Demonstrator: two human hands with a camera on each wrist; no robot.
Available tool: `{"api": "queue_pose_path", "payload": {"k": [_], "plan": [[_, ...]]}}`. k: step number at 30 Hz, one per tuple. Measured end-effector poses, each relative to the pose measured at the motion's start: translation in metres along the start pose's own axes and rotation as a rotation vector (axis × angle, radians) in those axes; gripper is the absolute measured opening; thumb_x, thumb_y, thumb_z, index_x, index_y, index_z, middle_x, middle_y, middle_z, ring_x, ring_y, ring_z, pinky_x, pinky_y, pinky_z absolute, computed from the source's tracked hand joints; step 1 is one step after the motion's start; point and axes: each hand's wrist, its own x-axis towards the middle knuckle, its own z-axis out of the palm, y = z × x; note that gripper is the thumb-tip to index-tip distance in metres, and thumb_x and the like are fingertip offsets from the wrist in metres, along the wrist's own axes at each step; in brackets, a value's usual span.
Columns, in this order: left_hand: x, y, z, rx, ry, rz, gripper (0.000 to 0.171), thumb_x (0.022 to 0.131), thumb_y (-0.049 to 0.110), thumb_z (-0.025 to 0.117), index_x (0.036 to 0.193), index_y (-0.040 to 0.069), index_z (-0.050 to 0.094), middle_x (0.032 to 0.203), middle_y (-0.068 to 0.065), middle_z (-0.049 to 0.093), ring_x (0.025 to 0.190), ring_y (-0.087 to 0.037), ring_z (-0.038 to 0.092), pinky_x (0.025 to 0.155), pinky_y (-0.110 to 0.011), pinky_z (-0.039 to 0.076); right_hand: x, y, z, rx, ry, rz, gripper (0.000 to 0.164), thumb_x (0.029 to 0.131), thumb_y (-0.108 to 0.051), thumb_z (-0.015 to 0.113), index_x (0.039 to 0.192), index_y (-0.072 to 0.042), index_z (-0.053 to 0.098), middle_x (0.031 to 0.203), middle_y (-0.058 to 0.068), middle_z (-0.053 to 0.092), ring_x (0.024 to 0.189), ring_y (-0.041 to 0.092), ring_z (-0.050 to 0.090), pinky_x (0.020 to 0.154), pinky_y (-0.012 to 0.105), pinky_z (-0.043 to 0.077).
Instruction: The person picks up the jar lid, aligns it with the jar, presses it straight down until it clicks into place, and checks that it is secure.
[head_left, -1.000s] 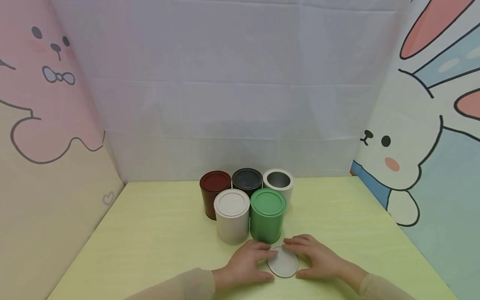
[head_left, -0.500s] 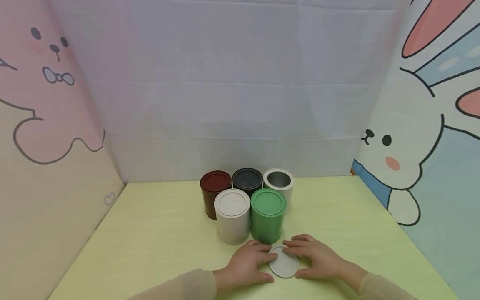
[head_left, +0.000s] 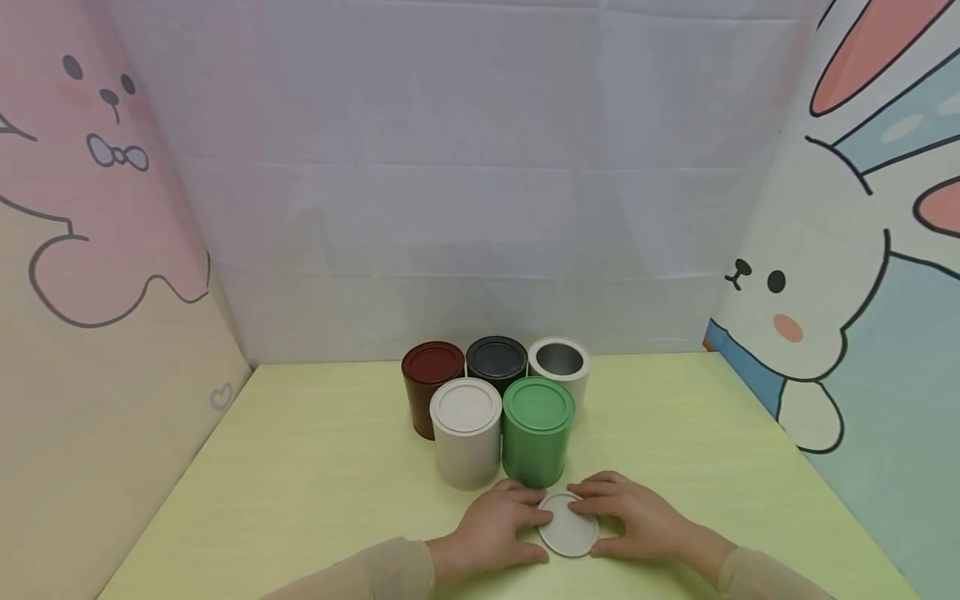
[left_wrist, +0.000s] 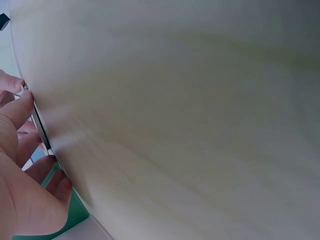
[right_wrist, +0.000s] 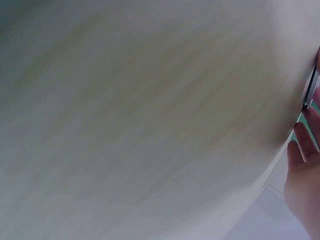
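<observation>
A round white lid (head_left: 568, 535) lies flat on the yellow table between both hands. My left hand (head_left: 493, 532) is at its left side, with one fingertip over the edge and the thumb apart from it nearer the front. From the other side my right hand (head_left: 643, 523) reaches in, one fingertip over the lid and the thumb close to its right edge. Fingers on both hands look relaxed and spread. Just behind stand a green can (head_left: 537, 446) and a white can (head_left: 467, 446), each with a lid on. A white can without a lid (head_left: 581, 390) shows its grey inside.
Touching this group at the back are a dark red can (head_left: 420, 400) and a black can (head_left: 497, 358), both lidded. A white cloth wall (head_left: 465, 192) closes off the rear of the table (head_left: 315, 450). Printed panels stand along the left and right.
Almost nothing differs. The hands stay around the lid, which has shifted very slightly to the right; the cans stand where they were.
</observation>
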Motion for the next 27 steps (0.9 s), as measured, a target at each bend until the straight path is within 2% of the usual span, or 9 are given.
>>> {"api": "queue_pose_path", "payload": {"k": [12, 19, 27], "plan": [[0.0017, -0.0007, 0.0008, -0.057, 0.02, -0.021, 0.046, 0.078, 0.051, 0.079, 0.117, 0.026, 0.076, 0.129, 0.006, 0.065, 0.11, -0.012, 0.055, 0.091, -0.019, 0.044, -0.0002, -0.0021, 0.0009, 0.021, 0.001, 0.01, 0.051, 0.084, -0.047, 0.076, 0.123, -0.014, 0.071, 0.131, 0.004, 0.063, 0.115, 0.022, 0.056, 0.09, 0.041, 0.051], [0.0012, -0.0008, 0.0012, -0.147, 0.054, -0.038, 0.043, 0.079, 0.049, 0.08, 0.113, 0.023, 0.078, 0.126, 0.005, 0.066, 0.109, -0.011, 0.056, 0.091, -0.02, 0.044, 0.0013, -0.0045, 0.0004, 0.068, 0.026, 0.001, 0.049, 0.085, -0.043, 0.077, 0.122, -0.013, 0.071, 0.129, 0.005, 0.064, 0.114, 0.022, 0.056, 0.092, 0.037, 0.049], [0.0005, 0.0022, -0.0048, -0.244, 0.054, -0.083, 0.037, 0.08, 0.042, 0.082, 0.11, 0.021, 0.079, 0.123, 0.006, 0.067, 0.112, -0.01, 0.056, 0.094, -0.02, 0.043, 0.0014, -0.0065, 0.0004, 0.123, 0.028, 0.035, 0.045, 0.086, -0.041, 0.077, 0.121, -0.014, 0.072, 0.127, 0.004, 0.064, 0.112, 0.02, 0.057, 0.092, 0.035, 0.049]]}}
